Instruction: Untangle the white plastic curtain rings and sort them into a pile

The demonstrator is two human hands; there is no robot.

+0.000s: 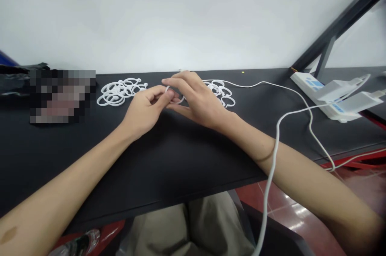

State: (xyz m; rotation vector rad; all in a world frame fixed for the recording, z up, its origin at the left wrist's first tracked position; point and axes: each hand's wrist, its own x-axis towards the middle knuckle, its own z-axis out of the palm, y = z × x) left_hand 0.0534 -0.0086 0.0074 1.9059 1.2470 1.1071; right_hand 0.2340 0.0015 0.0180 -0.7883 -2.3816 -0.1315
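Above the black tabletop, my left hand [144, 107] pinches a thin white plastic ring [180, 101] between thumb and fingers. My right hand [196, 97] arches over the ring's right side, its fingers stretched and its thumb apart below them; whether it touches the ring is hard to tell. Left of my hands lies a pile of white rings [113, 93], some with small round knobs. A second group of white rings [226, 97] sits behind my right hand, which partly hides it.
A white power strip [313, 91] with plugged-in adapters stands at the right. One white cable [276, 139] hangs across my right forearm. At the left are black plastic [15, 81] and a blurred-out patch. The black table [181, 159] meets a pale wall behind.
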